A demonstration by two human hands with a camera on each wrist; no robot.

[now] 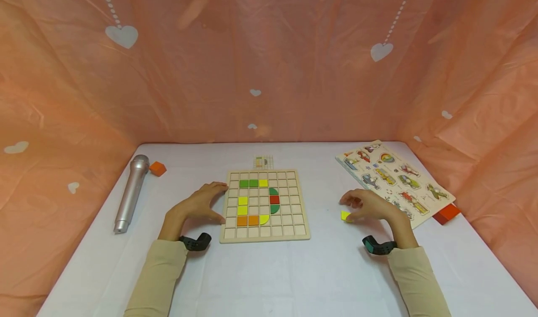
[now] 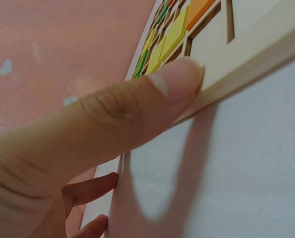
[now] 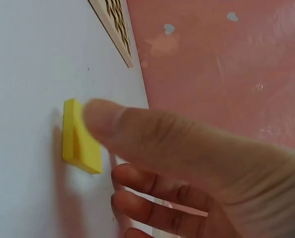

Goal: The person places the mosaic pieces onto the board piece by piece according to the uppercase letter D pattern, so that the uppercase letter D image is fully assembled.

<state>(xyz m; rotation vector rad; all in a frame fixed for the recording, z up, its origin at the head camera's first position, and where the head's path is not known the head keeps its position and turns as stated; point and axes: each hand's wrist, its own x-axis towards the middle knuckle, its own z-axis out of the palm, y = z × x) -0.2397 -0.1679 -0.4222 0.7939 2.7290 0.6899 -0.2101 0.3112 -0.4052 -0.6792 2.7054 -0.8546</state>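
A wooden grid board point(image 1: 290, 233) lies in the middle of the white table, several coloured tiles set in its cells. These include green, yellow, orange and red ones, some of them with curved edges. My left hand point(image 1: 199, 202) rests against the board's left side, thumb on the frame near the front and fingertips farther back. On the table right of the board is a loose yellow square tile point(image 3: 85, 144). Over it hovers my right hand point(image 1: 365, 205), thumb hiding part of the tile in the right wrist view, its other fingers loosely bent and not closed on it.
Behind the board lies a small pattern card point(image 1: 263, 162). At left are a silver microphone point(image 1: 131, 193) and an orange block point(image 1: 158, 168). On the right, a picture puzzle board point(image 1: 395, 174) leans over a red block point(image 1: 447, 214). Pink curtains enclose the table's back and sides.
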